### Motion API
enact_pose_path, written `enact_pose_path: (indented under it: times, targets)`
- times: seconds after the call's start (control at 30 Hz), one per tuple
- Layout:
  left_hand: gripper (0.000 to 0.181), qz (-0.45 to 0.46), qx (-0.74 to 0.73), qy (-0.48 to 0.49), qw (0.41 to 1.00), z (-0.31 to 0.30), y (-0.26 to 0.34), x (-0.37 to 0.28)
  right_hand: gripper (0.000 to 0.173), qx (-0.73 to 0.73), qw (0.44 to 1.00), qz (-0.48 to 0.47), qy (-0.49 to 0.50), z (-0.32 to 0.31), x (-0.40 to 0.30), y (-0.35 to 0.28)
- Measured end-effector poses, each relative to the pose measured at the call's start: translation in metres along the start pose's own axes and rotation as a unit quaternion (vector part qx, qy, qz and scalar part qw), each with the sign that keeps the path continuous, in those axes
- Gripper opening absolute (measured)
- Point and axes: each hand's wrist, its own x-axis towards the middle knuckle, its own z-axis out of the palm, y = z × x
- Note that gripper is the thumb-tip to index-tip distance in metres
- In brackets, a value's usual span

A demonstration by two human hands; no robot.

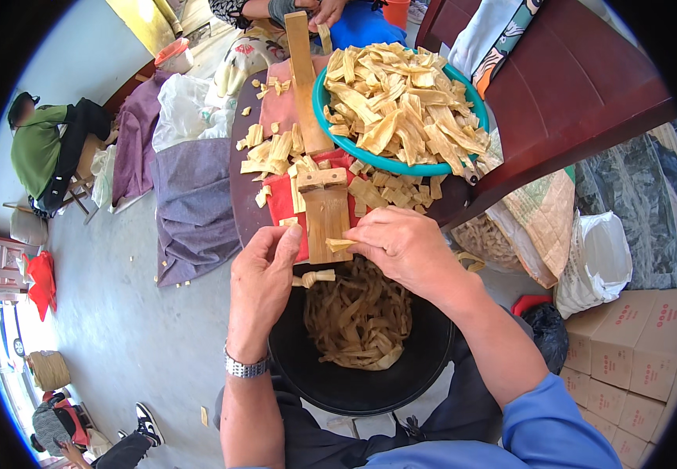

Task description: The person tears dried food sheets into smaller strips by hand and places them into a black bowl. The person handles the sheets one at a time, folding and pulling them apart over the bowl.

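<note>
My left hand (265, 275), with a metal-band wristwatch, has a small pale piece (288, 221) at its thumb tip. Just below its fingers is a knotted yellow strip (318, 278), over the rim of a black tub; whether the hand grips it I cannot tell. Pinched in my right hand (403, 249) is a short yellow plant strip (340, 244), in front of a wooden board (327, 220) with a screwed crosspiece. The black tub (362, 398) between my legs holds brownish, damp-looking strips (356, 322). A teal basin (400, 161) on the table is heaped with pale strips (403, 105).
Cut pieces (391, 190) lie on the dark table (236, 193) around a red cloth (280, 196). A dark red chair (561, 76) stands right, above stacked cartons (620, 346) and sacks (599, 264). Across the table, another person's hands (327, 13) hold a strip. Other people sit left.
</note>
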Motion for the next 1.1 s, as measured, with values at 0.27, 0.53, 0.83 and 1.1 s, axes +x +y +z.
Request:
enact_pose_path:
  times: [0.27, 0.53, 0.83, 1.1]
  targets:
    - [0.062, -0.142, -0.242, -0.169, 0.945, 0.004, 0.001, -0.045, 0.017, 0.189, 0.979, -0.073, 0.014, -0.018, -0.013, -0.047]
    - [0.051, -0.3, -0.441, -0.289, 0.795, 0.037, 0.013, -0.084, 0.025, 0.182, 0.951, -0.25, 0.02, -0.017, -0.052, -0.1]
    - [0.027, -0.12, -0.362, -0.249, 0.89, 0.032, 0.021, -0.087, 0.026, 0.3, 0.934, -0.194, 0.032, -0.018, -0.061, -0.101]
    - [0.017, 0.03, 0.029, -0.303, 0.952, 0.031, 0.018, -0.091, 0.016, 0.277, 0.958, 0.076, 0.002, -0.035, -0.05, -0.073]
